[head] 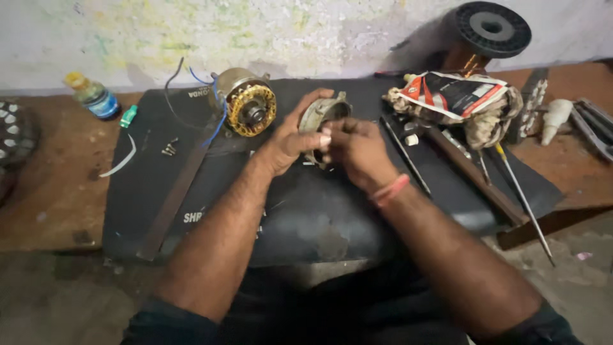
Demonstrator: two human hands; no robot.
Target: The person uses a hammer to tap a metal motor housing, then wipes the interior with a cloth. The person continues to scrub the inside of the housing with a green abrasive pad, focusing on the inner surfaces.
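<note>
We see a black mat (306,217), a gold and grey motor (249,110), a grey metal ring (322,118), a pink band (391,190), and a black spool (491,29).

**Room and obstacles around our hands**

We find bare black mat (319,217) in front of us, open for passing. To our left, the wound motor core (246,110), its loose wires and a few small screws (169,151) crowd the way. To our right, screwdrivers (520,195) and a rag bundle (460,105) block it. Behind stands the wall (255,32).
</note>
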